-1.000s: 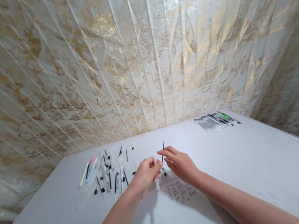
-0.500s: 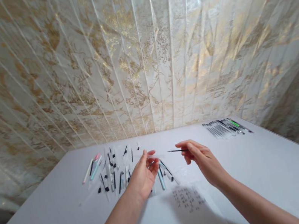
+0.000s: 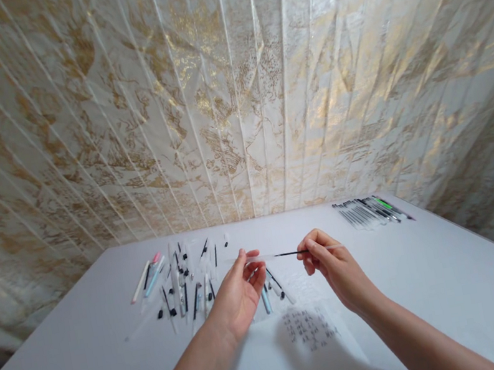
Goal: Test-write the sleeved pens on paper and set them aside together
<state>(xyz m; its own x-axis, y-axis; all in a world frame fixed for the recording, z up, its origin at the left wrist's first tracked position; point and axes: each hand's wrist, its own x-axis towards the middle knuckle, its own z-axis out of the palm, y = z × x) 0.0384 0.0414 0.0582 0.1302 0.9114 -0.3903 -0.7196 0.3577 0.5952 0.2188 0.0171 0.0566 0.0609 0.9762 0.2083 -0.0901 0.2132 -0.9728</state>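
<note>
Above the middle of the table, my left hand (image 3: 241,296) pinches a clear pen barrel (image 3: 266,258) that lies level between thumb and fingers. Its fingers partly cover the barrel. To the right, my right hand (image 3: 328,260) grips a thin pen refill (image 3: 289,253) with a black ink section. The refill points left, its front end at the barrel's right end. How deep it sits inside is too small to tell. Under my left fingers lie a light blue pen part (image 3: 266,300) and a dark refill (image 3: 274,281).
Loose pen parts, black caps and refills (image 3: 183,284) spread over the left of the white table (image 3: 69,366). Pink, white and blue pens (image 3: 152,280) lie beyond them. A row of pens (image 3: 360,214) sits far right. Handwritten paper (image 3: 309,332) lies in front; a patterned curtain (image 3: 230,86) hangs behind.
My right hand has moved right and turned the refill from steep to level. The barrel in my left hand has also swung from upright to level, and the two now meet end to end.
</note>
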